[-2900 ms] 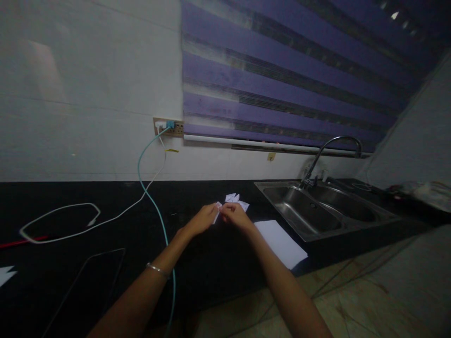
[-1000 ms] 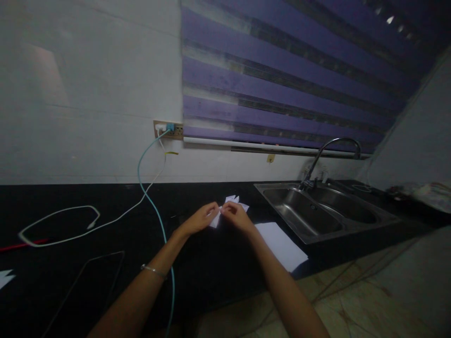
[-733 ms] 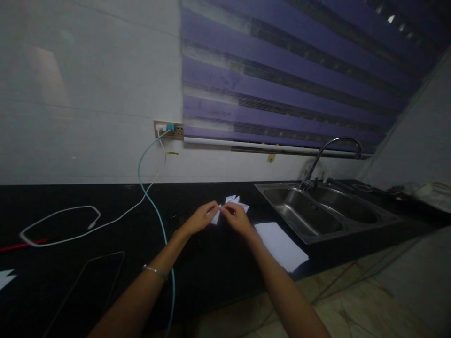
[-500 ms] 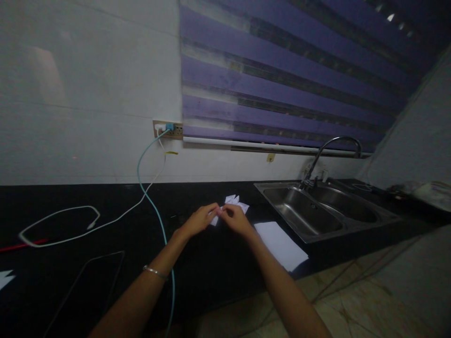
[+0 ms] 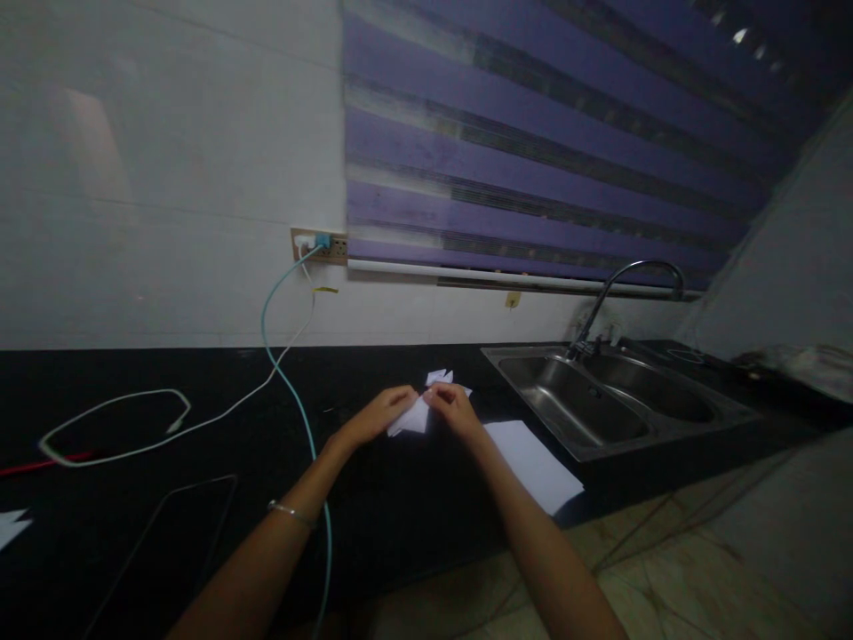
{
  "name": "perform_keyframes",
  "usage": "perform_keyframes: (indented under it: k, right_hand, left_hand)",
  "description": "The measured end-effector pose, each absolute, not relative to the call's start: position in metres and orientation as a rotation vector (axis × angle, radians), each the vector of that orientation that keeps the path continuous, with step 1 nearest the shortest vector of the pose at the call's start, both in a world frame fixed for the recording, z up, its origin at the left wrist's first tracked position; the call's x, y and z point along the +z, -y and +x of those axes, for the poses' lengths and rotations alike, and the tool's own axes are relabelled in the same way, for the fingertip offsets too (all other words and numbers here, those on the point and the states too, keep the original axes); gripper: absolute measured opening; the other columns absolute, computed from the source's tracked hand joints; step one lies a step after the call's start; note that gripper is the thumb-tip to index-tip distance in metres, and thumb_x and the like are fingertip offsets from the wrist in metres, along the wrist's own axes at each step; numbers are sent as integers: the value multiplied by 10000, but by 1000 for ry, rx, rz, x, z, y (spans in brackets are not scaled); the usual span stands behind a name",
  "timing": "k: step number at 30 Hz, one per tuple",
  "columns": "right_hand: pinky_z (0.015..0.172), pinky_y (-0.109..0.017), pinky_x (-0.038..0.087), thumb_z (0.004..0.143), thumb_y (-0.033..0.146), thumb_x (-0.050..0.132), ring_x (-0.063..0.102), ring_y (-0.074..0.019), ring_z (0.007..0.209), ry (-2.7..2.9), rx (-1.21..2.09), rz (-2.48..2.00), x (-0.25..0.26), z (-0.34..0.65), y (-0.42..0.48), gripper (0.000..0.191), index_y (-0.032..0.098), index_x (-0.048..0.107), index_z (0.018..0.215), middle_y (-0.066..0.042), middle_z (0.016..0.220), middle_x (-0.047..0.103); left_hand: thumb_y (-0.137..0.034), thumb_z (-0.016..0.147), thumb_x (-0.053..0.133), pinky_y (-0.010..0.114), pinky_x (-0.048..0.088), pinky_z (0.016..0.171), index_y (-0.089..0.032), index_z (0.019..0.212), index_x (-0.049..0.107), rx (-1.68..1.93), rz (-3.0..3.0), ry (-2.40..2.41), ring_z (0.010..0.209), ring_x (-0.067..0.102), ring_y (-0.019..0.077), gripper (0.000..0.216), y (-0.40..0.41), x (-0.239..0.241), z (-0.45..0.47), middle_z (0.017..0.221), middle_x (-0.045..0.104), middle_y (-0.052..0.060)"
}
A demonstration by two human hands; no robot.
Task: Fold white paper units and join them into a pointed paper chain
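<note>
Some folded pieces lay just beyond, seemingly done, while left hand and right hand pinched white paper, apparently mid-fold, between their fingers over the counter, flat sheets near the sink seemingly left to do.

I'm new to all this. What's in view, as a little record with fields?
Left hand: holding a folded white paper
Right hand: fingertips at that paper's upper edge; pinch unclear
Behind the hands: smaller-looking folded pieces
Right of right forearm: flat white sheets
Further right: double-bowl sink, arched tap
Cables: teal cable and white cable, crossing
Left wrist: silvery bracelet
</note>
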State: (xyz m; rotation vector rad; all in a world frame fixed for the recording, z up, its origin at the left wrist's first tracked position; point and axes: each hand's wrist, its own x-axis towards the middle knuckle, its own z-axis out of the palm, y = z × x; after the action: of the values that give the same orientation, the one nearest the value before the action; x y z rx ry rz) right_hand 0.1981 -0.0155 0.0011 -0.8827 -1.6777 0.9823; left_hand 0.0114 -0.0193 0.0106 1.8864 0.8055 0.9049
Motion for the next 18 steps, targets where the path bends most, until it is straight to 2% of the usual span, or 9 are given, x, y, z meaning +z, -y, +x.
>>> perform_keyframes:
  k: [5, 9, 14, 18]
  right_hand:
    - [440, -220, 239, 706, 369, 636, 327, -76, 434, 1567, 1200, -853, -7, 194, 12, 275, 165, 522, 562, 55, 487, 383]
    - [424, -214, 233, 739, 448, 628, 318, -68, 428, 1548, 1280, -797, -8, 191, 12, 332, 169, 503, 609, 61, 515, 369]
    - [441, -213, 244, 824, 508, 526, 336, -80, 464, 1628, 1110, -846, -2, 190, 16, 391, 177, 466, 624, 54, 538, 366]
    - [554, -223, 341, 845, 450, 523, 450, -112, 601, 1750, 878, -894, 3, 189, 22, 293, 176, 556, 745, 19, 662, 500]
  left_hand:
    - [-449, 842, 508, 257, 423, 695, -139, 817, 596, 924, 1892, -754, 760, 535, 152, 324, 19, 9, 14, 798, 587, 18]
    - [-425, 832, 533, 264, 434, 704, -133, 812, 617, 967, 1886, -756, 760, 555, 153, 304, 17, 7, 14, 793, 611, 27]
    - [-439, 812, 552, 263, 441, 674, -122, 810, 654, 1057, 1903, -820, 758, 577, 172, 333, 10, 6, 12, 792, 645, 47]
    - [-453, 798, 564, 250, 437, 612, -117, 859, 662, 1211, 1813, -921, 717, 585, 172, 355, 2, 5, 9, 773, 659, 52]
